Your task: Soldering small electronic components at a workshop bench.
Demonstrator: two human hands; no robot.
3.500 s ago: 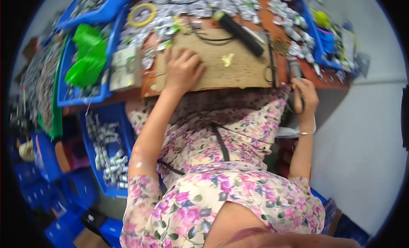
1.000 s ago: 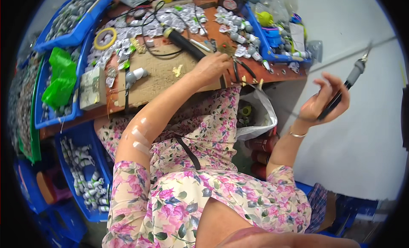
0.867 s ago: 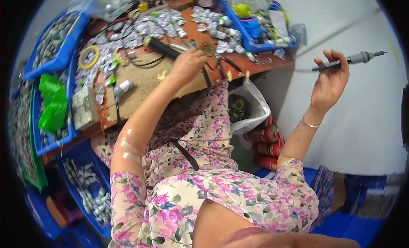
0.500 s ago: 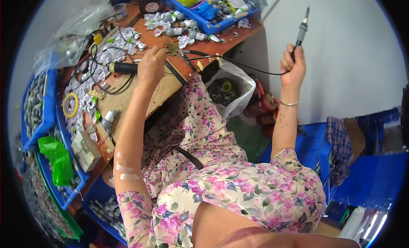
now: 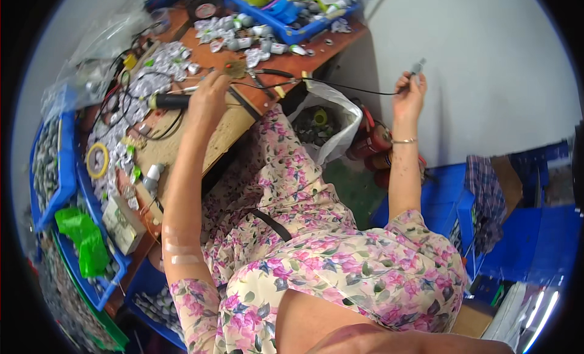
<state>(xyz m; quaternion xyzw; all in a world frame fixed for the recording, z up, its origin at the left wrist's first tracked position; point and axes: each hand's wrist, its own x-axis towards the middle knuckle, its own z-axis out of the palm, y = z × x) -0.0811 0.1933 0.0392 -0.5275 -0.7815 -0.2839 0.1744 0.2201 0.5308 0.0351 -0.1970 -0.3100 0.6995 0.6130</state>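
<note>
My right hand (image 5: 409,97) is raised off to the right of the bench, in front of the pale wall. It grips a soldering iron (image 5: 417,67), tip up and tilted to the right, with its black cord (image 5: 350,86) running back toward the bench. Over the wooden board (image 5: 213,138), my left hand (image 5: 208,98) is closed, fingertips together; what they pinch is hidden. Just past those fingers lies a small brownish pad (image 5: 236,68). A black-handled tool (image 5: 171,101) rests to the left of this hand, and dark-handled pliers (image 5: 260,83) lie to its right.
Small white and grey parts (image 5: 161,68) cover the bench. A blue tray (image 5: 295,34) of parts stands at the far edge, with more blue bins (image 5: 68,159) at left. Yellow tape (image 5: 97,160) lies nearby. A white bag (image 5: 344,132) hangs below the bench beside red cylinders (image 5: 372,140).
The soldering iron has come down and leans over more, away from upright. My right hand is slightly lower and nearer; my left hand has shifted a little to the left.
</note>
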